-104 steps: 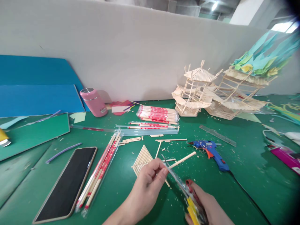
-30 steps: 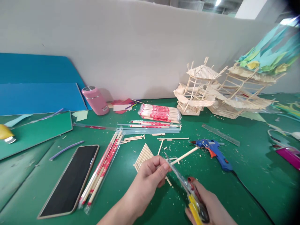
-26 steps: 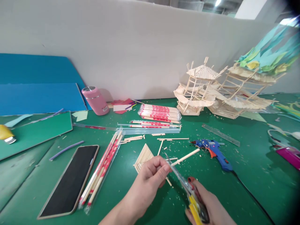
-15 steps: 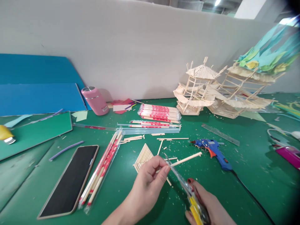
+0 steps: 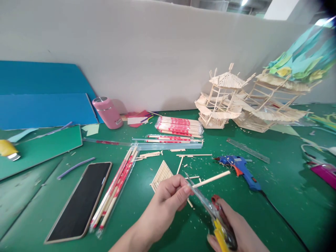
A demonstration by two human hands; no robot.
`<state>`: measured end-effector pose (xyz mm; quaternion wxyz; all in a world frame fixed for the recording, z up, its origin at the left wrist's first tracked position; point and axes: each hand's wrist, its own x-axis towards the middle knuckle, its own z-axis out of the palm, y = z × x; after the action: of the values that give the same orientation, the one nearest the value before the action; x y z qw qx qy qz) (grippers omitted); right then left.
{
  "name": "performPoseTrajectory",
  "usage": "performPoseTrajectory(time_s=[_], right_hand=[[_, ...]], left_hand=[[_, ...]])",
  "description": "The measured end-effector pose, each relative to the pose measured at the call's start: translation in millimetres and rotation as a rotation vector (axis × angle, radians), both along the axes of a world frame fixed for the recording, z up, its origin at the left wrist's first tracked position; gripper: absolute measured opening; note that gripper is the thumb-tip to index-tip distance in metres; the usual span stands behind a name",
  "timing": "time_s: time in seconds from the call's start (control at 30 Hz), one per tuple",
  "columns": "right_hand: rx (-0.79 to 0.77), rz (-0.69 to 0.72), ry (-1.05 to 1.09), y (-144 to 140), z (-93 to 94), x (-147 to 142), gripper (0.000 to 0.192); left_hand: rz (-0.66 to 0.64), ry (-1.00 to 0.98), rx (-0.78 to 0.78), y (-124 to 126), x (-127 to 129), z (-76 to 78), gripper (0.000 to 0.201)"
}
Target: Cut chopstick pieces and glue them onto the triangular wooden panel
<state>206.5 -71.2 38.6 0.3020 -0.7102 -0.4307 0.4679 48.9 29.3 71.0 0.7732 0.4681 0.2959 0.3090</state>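
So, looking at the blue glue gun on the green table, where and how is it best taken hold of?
Probably by the handle of the glue gun, coming from the near right. The gun lies on its side, its handle slanting toward that side and its nozzle pointing left, so such a grip should stay away from the tip.

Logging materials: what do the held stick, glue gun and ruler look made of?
Stick: likely wood, matte and bare; pale tan colour. Glue gun: probably plastic, fairly smooth; blue body. Ruler: apparently clear plastic, smooth; green tabletop shows through.
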Motion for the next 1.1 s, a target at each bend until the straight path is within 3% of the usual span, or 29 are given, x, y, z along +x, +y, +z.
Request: performPoseTrajectory(time_s=[0.1,0.2,0.4,0.57,0.73,0.97,1.1], right_hand=[[-0.056,-0.064,0.133,1.0,0.3,3.0,0.019],[-0.054,-0.048,0.102,2.8,4.9,5.7,0.021],[-0.046,0.024,0.055,3.8,10.0,6.7,0.025],[-0.009,0.003,0.041,-3.3,-7.9,6.0,0.028],[0.033,-0.003,-0.023,-7.0,-21.4,9.4,0.033],[0.055,0.009,-0.039,-4.3,-8.8,4.8,0.029],[0.055,0.035,-0.064,-4.0,-5.5,3.5,0.032]], left_hand=[[-0.035,-0.14,-0.135,1.6,1.5,-0.9,0.024],[-0.037,-0.176,-0.17,2.4,2.7,-2.1,0.023],[-0.025,-0.05,-0.084,2.4,0.2,-3.2,0.027],[-0.025,0.077,0.03,1.4,-1.2,-1.4,0.032],[-0.048,-0.021,-0.041,-0.2,2.4,-9.0,0.03],[0.053,0.067,0.07,-4.3,5.4,-8.6,0.027],[-0.003,-0.056,-0.067,-2.8,4.8,-6.4,0.028]])
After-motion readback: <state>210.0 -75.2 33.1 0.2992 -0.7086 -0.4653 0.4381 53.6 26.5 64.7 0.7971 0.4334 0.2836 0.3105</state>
